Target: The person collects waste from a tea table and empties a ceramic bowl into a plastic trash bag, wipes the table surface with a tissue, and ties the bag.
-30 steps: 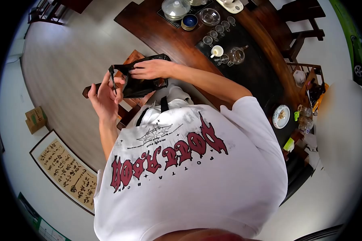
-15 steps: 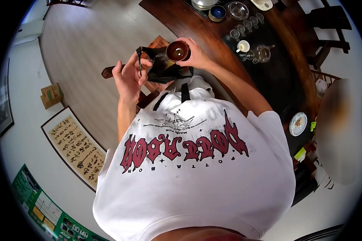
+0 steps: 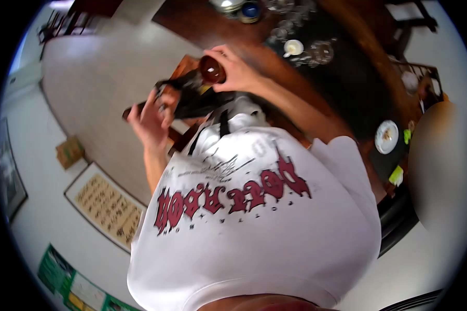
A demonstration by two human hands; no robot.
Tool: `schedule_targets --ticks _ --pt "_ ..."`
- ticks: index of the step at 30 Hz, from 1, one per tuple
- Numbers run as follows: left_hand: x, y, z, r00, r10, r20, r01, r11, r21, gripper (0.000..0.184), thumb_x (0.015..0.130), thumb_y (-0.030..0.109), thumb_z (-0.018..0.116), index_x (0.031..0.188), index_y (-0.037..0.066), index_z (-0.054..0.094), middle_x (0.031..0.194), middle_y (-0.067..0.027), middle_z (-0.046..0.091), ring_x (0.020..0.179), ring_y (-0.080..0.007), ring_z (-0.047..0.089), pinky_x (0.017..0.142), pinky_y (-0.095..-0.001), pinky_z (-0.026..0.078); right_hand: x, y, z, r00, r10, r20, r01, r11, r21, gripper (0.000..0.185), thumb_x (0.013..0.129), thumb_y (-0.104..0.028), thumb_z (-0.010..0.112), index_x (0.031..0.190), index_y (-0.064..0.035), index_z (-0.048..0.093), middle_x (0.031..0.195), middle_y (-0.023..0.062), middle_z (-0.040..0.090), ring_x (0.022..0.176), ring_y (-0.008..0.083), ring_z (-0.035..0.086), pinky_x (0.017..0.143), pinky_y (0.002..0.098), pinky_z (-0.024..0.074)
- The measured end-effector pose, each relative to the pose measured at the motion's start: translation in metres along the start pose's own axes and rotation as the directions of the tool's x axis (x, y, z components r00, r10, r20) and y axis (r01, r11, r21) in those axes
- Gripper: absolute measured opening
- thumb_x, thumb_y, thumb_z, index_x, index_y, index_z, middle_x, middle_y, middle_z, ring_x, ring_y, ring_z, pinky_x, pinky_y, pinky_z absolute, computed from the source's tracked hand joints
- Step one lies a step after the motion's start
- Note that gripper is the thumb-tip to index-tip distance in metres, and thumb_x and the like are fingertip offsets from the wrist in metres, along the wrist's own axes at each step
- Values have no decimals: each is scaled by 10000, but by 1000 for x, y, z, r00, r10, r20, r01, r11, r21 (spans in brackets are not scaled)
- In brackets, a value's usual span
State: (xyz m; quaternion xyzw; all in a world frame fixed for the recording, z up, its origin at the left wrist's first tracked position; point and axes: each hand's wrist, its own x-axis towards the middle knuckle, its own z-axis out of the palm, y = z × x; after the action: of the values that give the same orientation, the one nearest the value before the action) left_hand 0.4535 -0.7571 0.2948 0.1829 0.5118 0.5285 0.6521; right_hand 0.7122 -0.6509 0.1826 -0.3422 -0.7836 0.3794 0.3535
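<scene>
At the upper left, my left hand (image 3: 150,119) has bent fingers hooked on the edge of a black plastic bag (image 3: 189,103), with the thumb apart; motion blurs the fingertips. My right hand (image 3: 234,68) is wrapped round a reddish-brown cup (image 3: 213,69). The cup is tilted, its mouth facing the bag side, just above and right of the bag's opening. What is inside the bag cannot be made out. Behind the bag shows an orange-brown wooden surface (image 3: 188,65).
Right of my arm, a dark wooden table (image 3: 283,78) holds a white cup (image 3: 293,48), a glass teapot (image 3: 320,53), blurred glass cups and a white plate (image 3: 386,137). Against the left wall are a cardboard box (image 3: 70,152) and framed calligraphy (image 3: 106,207).
The view has shifted and blurred. Both hands, the cup and the bag appear further left. The cup is tipped more, its inside less visible. Both hands keep their hold.
</scene>
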Motion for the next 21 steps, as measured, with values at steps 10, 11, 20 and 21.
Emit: schedule_targets --ticks 10,11,20,21 --pt "-17 3 -8 999 42 10 -43 999 31 860 930 696 373 1421 -5 457 1009 -100 616 495 -106 373 450 -212 295 -38 131 -150 509 587 -629 -390 809 440 824 591 -317 966 1201 12 519 1131 137 645 1026 220 634 932 358 515" --pt "-19 6 -2 999 33 7 -33 999 38 884 929 697 374 1459 -9 426 1003 -89 616 490 -99 373 444 -204 291 -44 156 -174 462 553 -694 -439 822 363 826 580 -342 965 1180 15 525 1128 138 651 1013 229 640 923 358 519" --pt "-20 6 -10 997 17 -77 -10 996 94 915 936 702 374 1482 -32 387 1017 -95 585 468 -102 393 410 -200 333 -48 320 -266 194 681 -706 -966 259 -15 976 544 -399 957 1280 3 456 1322 194 527 1270 352 493 1012 437 498" --pt "-19 4 -14 996 18 -83 -9 995 104 911 936 702 375 1479 -29 394 1016 -97 582 463 -103 389 407 -200 332 -44 334 -265 152 707 -691 -979 204 -7 981 549 -398 957 1288 2 449 1323 195 527 1271 353 495 1019 437 498"
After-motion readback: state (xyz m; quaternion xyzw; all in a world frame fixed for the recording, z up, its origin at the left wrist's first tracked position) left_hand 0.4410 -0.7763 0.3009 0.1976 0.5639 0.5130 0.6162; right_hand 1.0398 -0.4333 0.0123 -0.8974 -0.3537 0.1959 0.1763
